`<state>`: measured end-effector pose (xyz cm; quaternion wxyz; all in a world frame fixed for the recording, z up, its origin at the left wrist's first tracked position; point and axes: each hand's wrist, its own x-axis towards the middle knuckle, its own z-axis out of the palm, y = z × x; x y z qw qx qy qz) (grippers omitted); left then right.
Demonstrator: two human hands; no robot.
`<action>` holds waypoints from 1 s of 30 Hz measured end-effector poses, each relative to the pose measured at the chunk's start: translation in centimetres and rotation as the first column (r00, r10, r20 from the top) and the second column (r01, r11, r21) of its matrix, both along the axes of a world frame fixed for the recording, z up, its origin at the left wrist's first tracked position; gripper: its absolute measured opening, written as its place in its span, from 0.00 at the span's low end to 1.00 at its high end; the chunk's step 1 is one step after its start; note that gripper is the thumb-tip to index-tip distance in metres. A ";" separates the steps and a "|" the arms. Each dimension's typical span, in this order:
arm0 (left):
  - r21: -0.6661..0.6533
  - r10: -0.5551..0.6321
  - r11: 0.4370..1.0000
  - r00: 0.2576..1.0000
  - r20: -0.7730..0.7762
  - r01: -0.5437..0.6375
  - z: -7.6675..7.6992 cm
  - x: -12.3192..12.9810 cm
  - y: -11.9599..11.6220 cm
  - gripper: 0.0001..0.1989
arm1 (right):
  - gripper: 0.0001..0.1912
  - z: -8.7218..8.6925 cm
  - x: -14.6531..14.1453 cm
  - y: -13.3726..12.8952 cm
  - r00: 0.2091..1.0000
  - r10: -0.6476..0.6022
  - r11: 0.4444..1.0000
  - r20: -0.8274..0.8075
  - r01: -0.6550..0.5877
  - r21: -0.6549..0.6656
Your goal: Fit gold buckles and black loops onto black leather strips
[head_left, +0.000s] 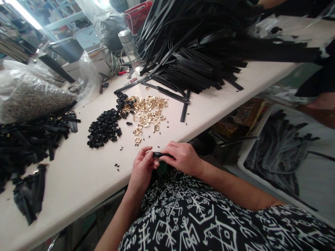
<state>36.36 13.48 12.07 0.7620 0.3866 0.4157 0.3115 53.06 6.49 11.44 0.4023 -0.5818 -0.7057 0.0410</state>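
Observation:
Between my two hands, just off the table's front edge, is a black strap (160,154). My left hand (143,163) pinches one end of it between thumb and fingers. My right hand (183,157) is closed round the other part, so most of the strap is hidden. Whether a buckle sits on the held end I cannot tell. Beyond my hands on the table lies a heap of gold buckles (149,109). Left of those is a pile of small black loops (103,129). A few tiny black bits are scattered nearby.
Black straps (199,66) are heaped at the back right, beside a glass bottle (130,50). Finished-looking straps (30,191) and a clear bag of small parts (31,94) lie at left. A white bin (243,160) of black strips stands right; another person's arm shows there.

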 end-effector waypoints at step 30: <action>0.455 0.052 0.886 0.953 -0.298 0.093 1.0 -2.8 0.6 0.11 | 0.09 0.3 1.0 0.4 0.980 0.087 0.992 -0.178 -0.102 -0.076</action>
